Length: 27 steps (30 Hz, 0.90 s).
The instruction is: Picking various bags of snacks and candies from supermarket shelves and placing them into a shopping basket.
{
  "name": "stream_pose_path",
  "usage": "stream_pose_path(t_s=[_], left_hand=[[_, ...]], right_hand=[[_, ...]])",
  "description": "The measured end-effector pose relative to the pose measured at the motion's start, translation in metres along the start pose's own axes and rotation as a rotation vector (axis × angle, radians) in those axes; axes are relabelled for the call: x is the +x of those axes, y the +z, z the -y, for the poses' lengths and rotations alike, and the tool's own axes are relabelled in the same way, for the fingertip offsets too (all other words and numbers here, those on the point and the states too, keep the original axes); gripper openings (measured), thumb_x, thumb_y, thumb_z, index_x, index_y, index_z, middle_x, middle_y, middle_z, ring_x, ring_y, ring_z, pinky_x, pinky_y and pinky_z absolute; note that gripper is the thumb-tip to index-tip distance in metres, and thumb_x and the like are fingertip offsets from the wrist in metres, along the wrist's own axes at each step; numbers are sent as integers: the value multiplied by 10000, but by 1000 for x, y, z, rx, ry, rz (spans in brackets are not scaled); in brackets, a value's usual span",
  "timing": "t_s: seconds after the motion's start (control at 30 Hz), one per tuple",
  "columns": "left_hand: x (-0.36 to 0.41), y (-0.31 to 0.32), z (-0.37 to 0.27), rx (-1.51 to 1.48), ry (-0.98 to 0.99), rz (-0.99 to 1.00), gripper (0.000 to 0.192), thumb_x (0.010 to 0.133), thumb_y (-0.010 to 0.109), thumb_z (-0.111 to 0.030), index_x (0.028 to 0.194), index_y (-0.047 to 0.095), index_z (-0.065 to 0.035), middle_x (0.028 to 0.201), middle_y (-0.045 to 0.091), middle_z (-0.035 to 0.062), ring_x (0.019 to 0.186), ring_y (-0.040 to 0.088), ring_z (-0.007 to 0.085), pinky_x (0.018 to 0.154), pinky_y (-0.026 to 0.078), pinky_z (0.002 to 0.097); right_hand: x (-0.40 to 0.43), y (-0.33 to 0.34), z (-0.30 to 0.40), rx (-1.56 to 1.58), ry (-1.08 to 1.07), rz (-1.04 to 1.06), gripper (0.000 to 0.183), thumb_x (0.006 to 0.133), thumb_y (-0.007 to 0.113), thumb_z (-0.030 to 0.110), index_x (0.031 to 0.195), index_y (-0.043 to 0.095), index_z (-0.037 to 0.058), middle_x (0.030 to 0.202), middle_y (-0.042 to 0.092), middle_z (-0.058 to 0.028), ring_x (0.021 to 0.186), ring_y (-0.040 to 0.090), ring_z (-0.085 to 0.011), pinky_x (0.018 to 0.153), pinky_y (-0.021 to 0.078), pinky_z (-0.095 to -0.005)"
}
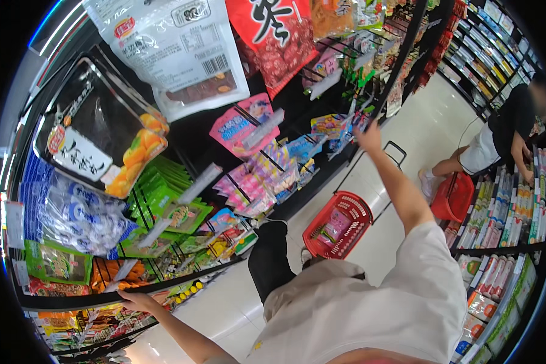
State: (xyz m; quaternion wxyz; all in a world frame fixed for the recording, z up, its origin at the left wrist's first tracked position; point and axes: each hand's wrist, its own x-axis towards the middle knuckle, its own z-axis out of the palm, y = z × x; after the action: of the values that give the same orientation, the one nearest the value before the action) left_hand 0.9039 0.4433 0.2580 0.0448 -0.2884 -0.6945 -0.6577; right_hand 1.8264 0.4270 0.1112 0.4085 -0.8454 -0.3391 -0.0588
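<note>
My left hand (139, 301) is at the black front edge of a shelf (73, 300), its fingertips touching that edge below some orange snack packets (118, 273). On the other side, my right hand (368, 138) reaches up to small blue hanging packets (343, 136) at the end of the rack. Its fingertips are too small and blurred to show whether they grip one. Before me hang a black pouch with orange fruit printed on it (100, 132), a silver-white pouch of dried fruit (186, 59), a red bag of dates (282, 50) and a pink candy packet (245, 125).
A red shopping basket (311, 236) with a black handle stands on the floor by my legs, holding a pink packet (336, 225). To the right, a person (505, 132) leans over a shelf of rolled goods (523, 200), a second red basket (452, 195) beside them. Metal hooks with price-tag holders (264, 127) jut out.
</note>
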Motion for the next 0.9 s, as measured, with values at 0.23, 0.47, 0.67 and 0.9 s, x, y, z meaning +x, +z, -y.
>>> stream_pose_path(t_s=[0.23,0.47,0.67,0.9], left_hand=[[23,1,47,177,111,14,495,1044,576,-333,1285,598,99,1278,608,264,1040,607,340,908,512,445],[-12,27,-7,-116,82,34,389,1050,550,-239,1266,554,84,1162,614,162,1025,542,250,944,443,377],[-11,5,-49,-106,105,9,322,1060,528,-217,1208,550,68,1063,619,107,967,555,196,901,448,333],[-3,10,-15,-171,245,-70,217,1018,559,-147,1139,544,32,960,579,65,830,534,152,745,448,307]], right_hand=[[265,10,4,-365,42,-111,824,808,701,509,1346,561,-99,1360,579,-349,1251,584,-460,1077,445,-503],[348,14,-63,-468,-92,-84,535,951,568,402,1291,631,-7,1253,654,-305,1121,629,-512,960,514,-555],[271,37,7,-461,-11,-105,430,948,592,327,1086,656,-75,1091,698,-309,1036,673,-478,867,544,-569],[205,5,73,-124,-332,-305,322,951,615,211,1113,574,-64,1021,698,-299,974,667,-493,813,524,-553]])
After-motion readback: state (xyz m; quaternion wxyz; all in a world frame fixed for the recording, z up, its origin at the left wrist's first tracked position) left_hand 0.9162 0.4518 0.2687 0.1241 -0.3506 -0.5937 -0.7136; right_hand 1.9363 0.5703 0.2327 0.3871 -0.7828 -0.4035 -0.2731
